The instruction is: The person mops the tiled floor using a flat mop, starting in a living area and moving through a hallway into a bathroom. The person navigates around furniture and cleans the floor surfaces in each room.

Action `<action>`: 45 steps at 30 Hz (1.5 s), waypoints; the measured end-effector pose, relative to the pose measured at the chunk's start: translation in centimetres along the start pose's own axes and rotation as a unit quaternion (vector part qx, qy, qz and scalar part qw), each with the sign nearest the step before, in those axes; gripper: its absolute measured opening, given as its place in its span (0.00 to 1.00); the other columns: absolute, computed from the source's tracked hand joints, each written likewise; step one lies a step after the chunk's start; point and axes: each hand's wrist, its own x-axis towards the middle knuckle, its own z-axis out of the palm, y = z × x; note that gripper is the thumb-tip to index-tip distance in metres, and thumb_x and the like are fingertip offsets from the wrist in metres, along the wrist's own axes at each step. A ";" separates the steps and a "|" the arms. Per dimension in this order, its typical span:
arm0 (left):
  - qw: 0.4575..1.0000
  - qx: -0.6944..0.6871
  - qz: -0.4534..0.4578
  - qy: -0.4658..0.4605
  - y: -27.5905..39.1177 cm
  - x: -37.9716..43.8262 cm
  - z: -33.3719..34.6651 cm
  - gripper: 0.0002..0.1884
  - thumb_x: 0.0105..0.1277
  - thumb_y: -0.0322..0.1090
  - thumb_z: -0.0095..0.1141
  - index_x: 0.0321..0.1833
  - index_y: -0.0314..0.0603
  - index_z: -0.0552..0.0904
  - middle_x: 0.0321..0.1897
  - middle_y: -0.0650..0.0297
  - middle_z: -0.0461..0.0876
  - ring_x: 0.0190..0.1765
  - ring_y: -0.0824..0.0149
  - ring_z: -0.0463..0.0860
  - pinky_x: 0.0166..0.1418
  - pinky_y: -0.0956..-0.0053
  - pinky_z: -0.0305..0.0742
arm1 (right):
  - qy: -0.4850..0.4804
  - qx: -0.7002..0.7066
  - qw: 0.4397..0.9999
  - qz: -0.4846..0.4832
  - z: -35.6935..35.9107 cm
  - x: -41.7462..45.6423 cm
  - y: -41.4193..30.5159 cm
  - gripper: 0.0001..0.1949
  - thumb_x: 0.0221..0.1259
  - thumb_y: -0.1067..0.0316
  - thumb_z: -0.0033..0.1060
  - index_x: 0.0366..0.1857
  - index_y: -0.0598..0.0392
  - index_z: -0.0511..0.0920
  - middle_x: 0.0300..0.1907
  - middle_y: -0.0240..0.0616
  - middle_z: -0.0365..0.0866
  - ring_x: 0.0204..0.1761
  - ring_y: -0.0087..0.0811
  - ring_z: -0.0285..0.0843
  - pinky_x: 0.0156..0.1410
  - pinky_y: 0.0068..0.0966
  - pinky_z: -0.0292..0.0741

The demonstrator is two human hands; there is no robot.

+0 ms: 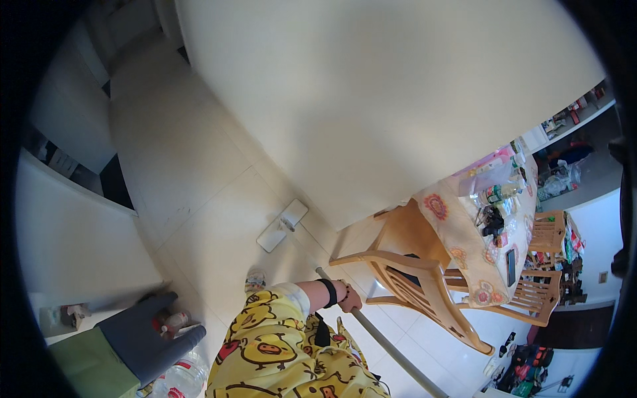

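Observation:
My left hand (351,300) is closed around the grey pole (385,343) of a flat mop. It has a black band and a beaded bracelet at the wrist. The pole runs from the bottom edge of the view up to the mop's white rectangular head (282,225), which lies on the tiled floor close to the wall base. My right hand is out of view. One shoe (255,279) shows on the floor below the mop head. A yellow printed garment (268,343) covers my arm and body.
Wooden chairs (418,278) stand right of the pole, by a table with a floral cloth (458,256) holding bottles and a phone (510,267). A pale wall (378,99) rises ahead. Lower left are a dark blue stool-like object (134,338) and large plastic bottles (181,375).

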 end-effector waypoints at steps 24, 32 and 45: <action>0.982 0.002 -0.131 0.134 -5.4 -3.8 0.9 0.06 0.55 0.31 0.49 0.34 0.56 0.76 0.34 0.66 0.79 0.43 0.60 0.79 0.44 0.60 0.70 | -0.020 -0.154 0.978 -0.136 -1.1 6.0 -3.3 0.30 0.46 0.64 0.58 0.59 0.44 0.67 0.27 0.45 0.76 0.30 0.45 0.75 0.34 0.40 0.71; 0.980 0.030 -0.141 0.141 -6.4 -7.9 -1.0 0.13 0.57 0.28 0.47 0.43 0.56 0.74 0.42 0.66 0.78 0.50 0.61 0.76 0.49 0.61 0.68 | -0.005 -0.169 0.973 -0.157 -2.1 6.4 -6.2 0.30 0.47 0.66 0.56 0.61 0.48 0.65 0.26 0.45 0.75 0.28 0.45 0.74 0.32 0.39 0.70; 0.929 0.042 -0.150 0.334 -11.3 -12.2 0.7 0.10 0.54 0.26 0.46 0.39 0.48 0.74 0.36 0.61 0.77 0.46 0.59 0.76 0.48 0.65 0.70 | 0.049 -0.253 0.953 -0.162 -3.7 7.8 -14.3 0.25 0.46 0.67 0.58 0.54 0.47 0.71 0.19 0.37 0.69 0.17 0.38 0.69 0.24 0.33 0.66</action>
